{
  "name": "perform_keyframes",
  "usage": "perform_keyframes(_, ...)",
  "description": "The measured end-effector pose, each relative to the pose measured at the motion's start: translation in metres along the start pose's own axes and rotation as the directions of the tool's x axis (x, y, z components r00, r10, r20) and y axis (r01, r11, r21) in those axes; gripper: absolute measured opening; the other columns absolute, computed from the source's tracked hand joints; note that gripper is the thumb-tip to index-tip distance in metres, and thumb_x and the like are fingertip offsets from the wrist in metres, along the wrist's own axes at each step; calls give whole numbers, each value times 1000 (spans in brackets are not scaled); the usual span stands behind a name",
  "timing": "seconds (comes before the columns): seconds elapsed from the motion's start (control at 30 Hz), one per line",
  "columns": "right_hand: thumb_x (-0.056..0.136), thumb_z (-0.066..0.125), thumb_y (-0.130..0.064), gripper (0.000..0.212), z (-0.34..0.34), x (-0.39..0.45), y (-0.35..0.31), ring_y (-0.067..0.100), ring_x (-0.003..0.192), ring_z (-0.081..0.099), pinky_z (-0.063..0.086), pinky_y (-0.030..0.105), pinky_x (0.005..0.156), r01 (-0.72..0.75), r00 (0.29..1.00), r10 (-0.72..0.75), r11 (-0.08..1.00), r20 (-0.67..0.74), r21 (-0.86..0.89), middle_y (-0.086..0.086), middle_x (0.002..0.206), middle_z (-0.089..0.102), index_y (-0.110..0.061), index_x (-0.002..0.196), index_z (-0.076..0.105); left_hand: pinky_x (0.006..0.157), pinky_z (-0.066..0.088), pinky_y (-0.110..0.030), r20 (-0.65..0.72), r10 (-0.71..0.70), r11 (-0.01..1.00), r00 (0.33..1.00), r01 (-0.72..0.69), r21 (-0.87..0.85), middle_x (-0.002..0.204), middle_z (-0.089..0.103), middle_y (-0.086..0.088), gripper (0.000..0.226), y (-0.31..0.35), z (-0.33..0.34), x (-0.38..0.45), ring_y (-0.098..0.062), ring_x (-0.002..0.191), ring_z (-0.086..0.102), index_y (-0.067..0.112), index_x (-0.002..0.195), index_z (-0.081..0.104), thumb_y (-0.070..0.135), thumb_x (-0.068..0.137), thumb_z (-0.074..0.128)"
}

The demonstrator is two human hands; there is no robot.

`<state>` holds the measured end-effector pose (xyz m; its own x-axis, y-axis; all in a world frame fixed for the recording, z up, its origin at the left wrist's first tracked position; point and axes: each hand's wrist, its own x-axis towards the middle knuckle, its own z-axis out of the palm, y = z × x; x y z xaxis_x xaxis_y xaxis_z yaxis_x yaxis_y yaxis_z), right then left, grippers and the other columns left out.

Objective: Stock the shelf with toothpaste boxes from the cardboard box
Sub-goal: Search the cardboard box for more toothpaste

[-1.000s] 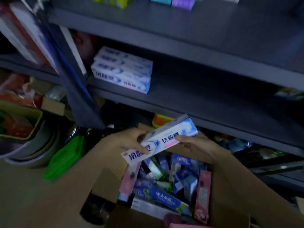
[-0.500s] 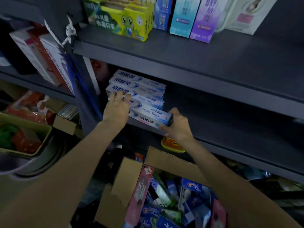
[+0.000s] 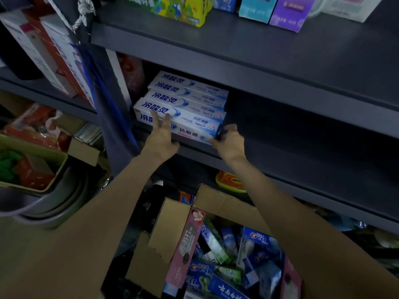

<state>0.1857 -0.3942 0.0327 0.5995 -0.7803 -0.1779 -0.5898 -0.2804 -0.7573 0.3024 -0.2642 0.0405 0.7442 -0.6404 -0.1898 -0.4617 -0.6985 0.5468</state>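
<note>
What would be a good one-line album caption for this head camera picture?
Both hands, left hand and right hand, settle a white toothpaste box onto the grey shelf above the open cardboard box.

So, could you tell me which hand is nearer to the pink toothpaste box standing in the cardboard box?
Left. The left hand is almost straight above the pink toothpaste box, at the shelf stack; the right hand is farther off, up and to its right.
</note>
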Motion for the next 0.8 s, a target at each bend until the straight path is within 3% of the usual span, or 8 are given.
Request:
perform_keyframes(0.1,87,57,1,15,-2,-18,9,24,91,63,47,20,70,95,994,-89,991,-67,92,19,107,63,-8,96,51,76,41,-30,-264,44,996,964,-63,-64,154,7,-14,61,-2,15,-18,-34,113,51,7,142,29,2,87,53)
perform_keyframes(0.2,87,54,1,17,-5,-62,40,15,70,63,49,20,66,267,956,-256,961,-143,67,7,85,65,-14,79,54,90,40,-32,-455,150,965,878,-230,-125,129,40,-19,41,-2,49,-59,-35,108,52,0,119,51,-3,78,46)
perform_keyframes(0.3,83,53,-2,11,-7,-107,96,16,65,54,35,10,54,345,938,-346,934,8,-97,3,70,61,0,87,62,89,39,-28,-285,321,923,903,-365,-117,118,48,-16,41,-4,99,-111,-31,100,56,3,110,56,3,72,40)
perform_keyframes(0.37,90,50,-4,10,-3,-128,144,15,52,41,29,15,47,259,935,-170,926,310,-274,6,71,58,-3,92,60,82,41,-30,-96,348,932,933,-355,-72,126,47,-15,37,-9,134,-141,-32,101,55,6,117,55,-3,82,49)
perform_keyframes(0.43,95,44,-10,13,5,-146,194,10,57,42,30,16,49,187,859,82,868,505,-459,0,70,50,-17,88,52,84,40,-31,67,313,950,947,-312,-34,133,42,-11,37,-22,165,-164,-29,109,50,9,125,51,1,89,49)
perform_keyframes(0.53,94,48,-10,10,22,-178,238,27,79,58,44,32,68,57,763,243,898,600,-436,13,83,60,-8,88,56,77,42,-28,214,261,953,941,-286,98,124,50,-8,36,-49,193,-184,-24,100,55,13,118,56,1,84,54)
perform_keyframes(0.63,89,55,-4,13,56,-211,261,28,76,58,46,37,75,49,660,226,939,717,-341,18,79,60,-2,76,58,45,42,-20,285,296,935,911,-338,109,87,62,-9,41,-77,208,-200,-21,59,60,11,85,65,-11,53,77)
perform_keyframes(0.8,91,57,-16,43,123,-234,272,30,117,51,38,30,87,201,481,177,931,858,-305,17,128,52,-1,130,47,47,44,-19,335,296,932,895,-347,103,77,64,-11,25,-107,222,-220,-20,54,63,6,74,66,-5,54,78)
